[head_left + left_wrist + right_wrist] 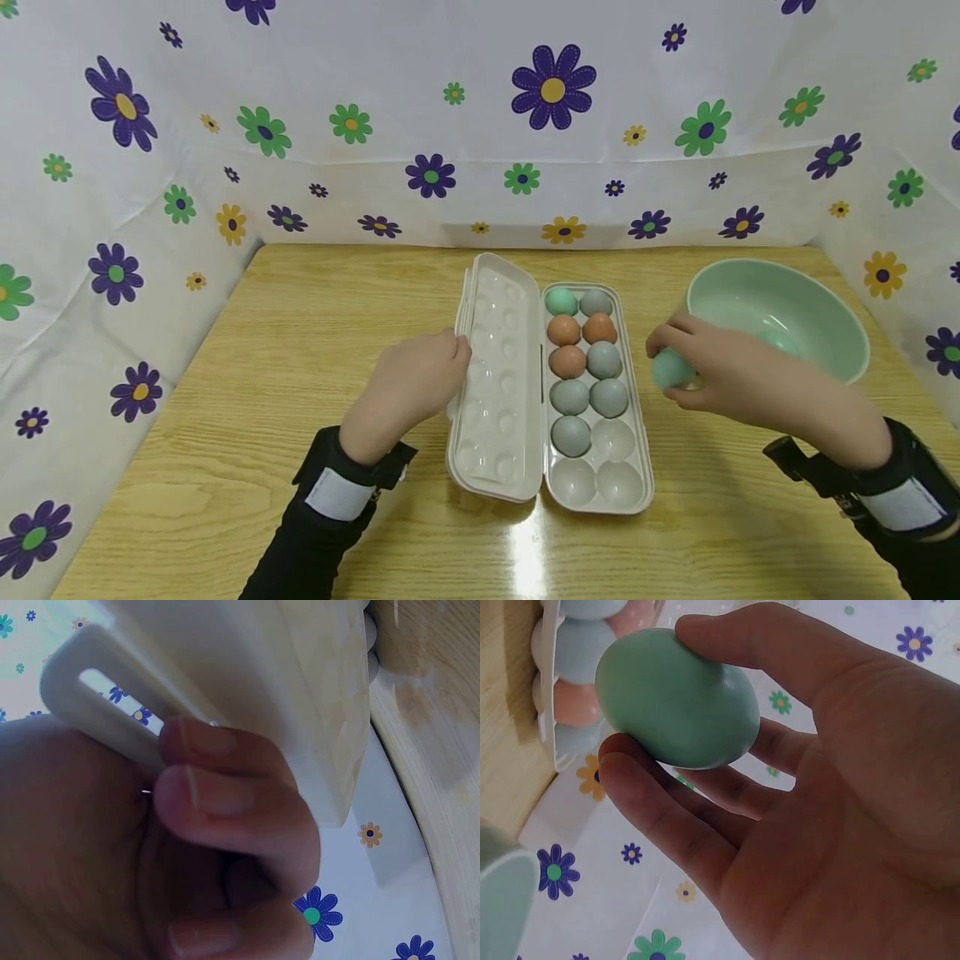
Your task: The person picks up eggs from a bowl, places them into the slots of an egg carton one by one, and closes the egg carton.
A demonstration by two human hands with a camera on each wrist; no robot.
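Note:
My right hand (708,362) holds a green egg (676,697) between thumb and fingertips, in the gap between the egg carton and the bowl. The egg carton (643,467) lies open, its hollows in two columns. Several green, orange and blue-grey eggs (567,362) sit in its far part; three near hollows (618,485) hold nothing. With curled fingers my left hand (412,379) grips the outer edge of the pale carton lid (487,400), at a slotted handle (112,731) seen in the left wrist view.
A pale green bowl (847,333) stands at the back right, with a green egg (780,340) inside, partly covered by my right hand. The wooden table (300,350) meets a flowered cloth (450,108) behind and at both sides.

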